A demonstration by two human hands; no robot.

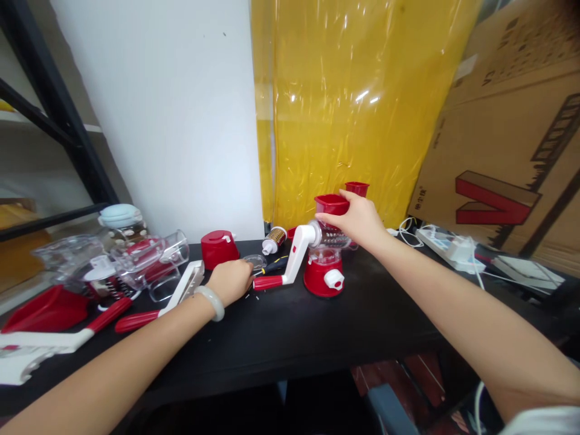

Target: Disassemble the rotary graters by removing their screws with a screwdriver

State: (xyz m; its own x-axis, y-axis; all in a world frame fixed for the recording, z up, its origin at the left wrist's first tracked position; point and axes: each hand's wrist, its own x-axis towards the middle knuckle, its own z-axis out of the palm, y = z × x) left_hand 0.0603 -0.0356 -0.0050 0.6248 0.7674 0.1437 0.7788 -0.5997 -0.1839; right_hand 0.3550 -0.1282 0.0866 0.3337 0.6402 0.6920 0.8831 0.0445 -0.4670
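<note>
Our right hand (pixel 356 217) has its fingers clamped on the red hopper (pixel 332 205) of the grater (pixel 319 275), right of frame centre; left of centre, we cannot tell whether our left hand (pixel 230 281) grips anything.

Left of red grater (pixel 323 281), my left hand (pixel 230 281) hides its fingertips; right of grater, cardboard box (pixel 493 139) cut off.

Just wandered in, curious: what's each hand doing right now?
Left hand: curled, its grip hidden; cannot be told if it holds anything.
Right hand: holding the red hopper.
</note>
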